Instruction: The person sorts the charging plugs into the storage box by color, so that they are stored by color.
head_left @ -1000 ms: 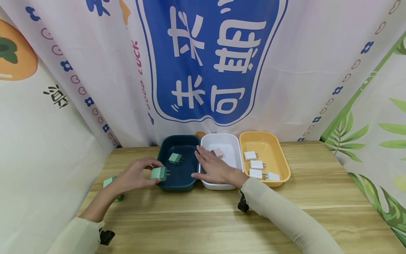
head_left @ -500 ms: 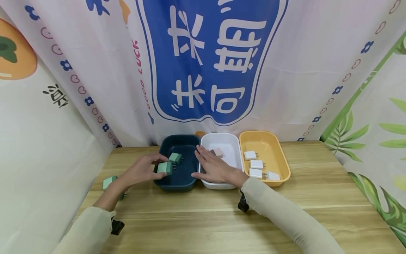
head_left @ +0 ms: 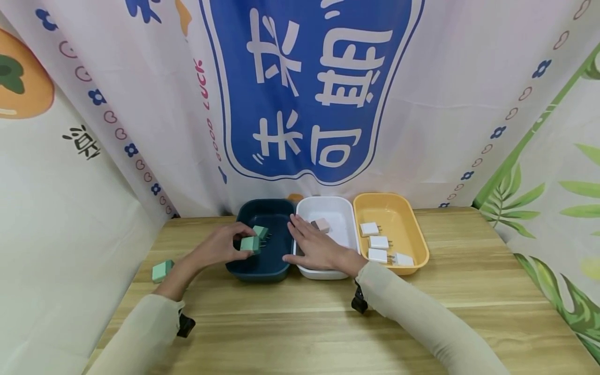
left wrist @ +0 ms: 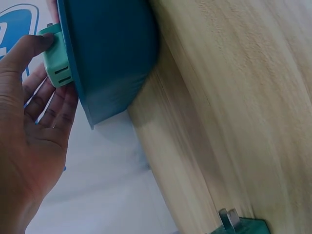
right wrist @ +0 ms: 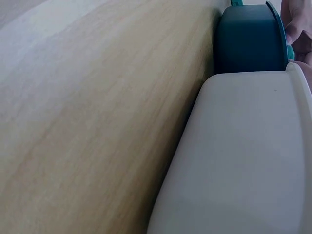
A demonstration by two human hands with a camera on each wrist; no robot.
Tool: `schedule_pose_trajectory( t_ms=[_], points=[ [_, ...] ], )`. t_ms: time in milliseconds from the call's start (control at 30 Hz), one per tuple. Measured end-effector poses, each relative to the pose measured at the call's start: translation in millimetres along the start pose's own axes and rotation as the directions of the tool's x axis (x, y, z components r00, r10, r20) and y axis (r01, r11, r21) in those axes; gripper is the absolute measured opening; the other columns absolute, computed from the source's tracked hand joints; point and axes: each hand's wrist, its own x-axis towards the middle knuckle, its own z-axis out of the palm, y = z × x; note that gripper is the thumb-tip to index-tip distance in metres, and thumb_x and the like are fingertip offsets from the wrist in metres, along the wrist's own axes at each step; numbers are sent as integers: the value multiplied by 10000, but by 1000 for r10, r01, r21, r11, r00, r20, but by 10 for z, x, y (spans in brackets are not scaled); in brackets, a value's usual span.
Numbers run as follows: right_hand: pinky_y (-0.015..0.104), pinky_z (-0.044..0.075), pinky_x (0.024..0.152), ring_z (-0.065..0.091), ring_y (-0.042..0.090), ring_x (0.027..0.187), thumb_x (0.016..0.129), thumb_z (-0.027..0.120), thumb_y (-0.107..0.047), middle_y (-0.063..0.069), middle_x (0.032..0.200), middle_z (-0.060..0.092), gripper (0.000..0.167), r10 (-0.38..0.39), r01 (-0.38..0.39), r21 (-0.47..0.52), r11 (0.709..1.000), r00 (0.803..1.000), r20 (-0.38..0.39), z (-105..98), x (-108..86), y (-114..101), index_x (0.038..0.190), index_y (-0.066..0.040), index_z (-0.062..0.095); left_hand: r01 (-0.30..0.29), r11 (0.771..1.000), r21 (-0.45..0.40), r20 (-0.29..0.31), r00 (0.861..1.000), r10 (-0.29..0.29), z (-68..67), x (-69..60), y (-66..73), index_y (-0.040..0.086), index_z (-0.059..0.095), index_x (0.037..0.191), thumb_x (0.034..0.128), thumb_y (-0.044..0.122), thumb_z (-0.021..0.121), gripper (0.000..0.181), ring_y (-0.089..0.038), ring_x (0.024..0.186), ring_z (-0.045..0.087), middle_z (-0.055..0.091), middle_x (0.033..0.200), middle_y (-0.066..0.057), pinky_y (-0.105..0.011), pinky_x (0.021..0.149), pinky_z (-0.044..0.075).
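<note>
My left hand [head_left: 220, 246] pinches a green charger plug [head_left: 250, 244] between thumb and fingers, over the left side of the dark blue tray [head_left: 274, 263]. Its metal prongs point right; the left wrist view shows two slots on the end of the held charger plug [left wrist: 58, 61]. Just behind it, a second green charger plug [head_left: 261, 230] lies inside that tray, partly covered. My right hand [head_left: 319, 247] rests with fingers extended over the white tray [head_left: 344, 232], fingertips at the rim beside the blue tray. A pinkish charger plug [head_left: 321, 225] lies in the white tray, partly hidden.
At the right of the row, a yellow tray [head_left: 391, 208] holds several white charger plugs [head_left: 378, 242]. One green charger plug [head_left: 162, 271] lies on the wooden table [head_left: 300, 323] near my left forearm. A printed curtain [head_left: 422, 156] hangs behind the trays.
My left hand has carried the green charger plug rightward, from the blue tray's left rim to over its inside. The right hand has stayed in place.
</note>
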Motion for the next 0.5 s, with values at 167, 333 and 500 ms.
schedule_pose_trajectory(
  t_ms=[167,333,500],
  points=[
    [538,180,1304,-4,251,1646,1044,408,-723,121,1786,0,973,1,-1,4,1000,1000,3,0,2,7,1693,-47,145,9,1000,25,36,999,-10,31,71,-4,38,731,1204,861,184,867,397,-182,942,610,716,1140,-85,-380,841,569],
    [554,184,1301,-1,256,1646,1044,405,-725,123,1786,-1,973,0,0,6,1000,1000,4,-5,-4,3,1695,-51,142,14,999,48,49,999,-16,57,123,-23,42,735,1204,850,184,872,405,-173,916,598,711,1121,-75,-341,816,549],
    [566,190,1297,0,264,1646,1050,410,-711,133,1784,3,962,-1,1,6,1000,1000,4,-15,-3,2,1695,-50,141,29,997,69,69,997,-34,80,182,-50,39,735,1208,856,197,876,411,-182,923,606,714,1137,-82,-360,824,557]
  ],
)
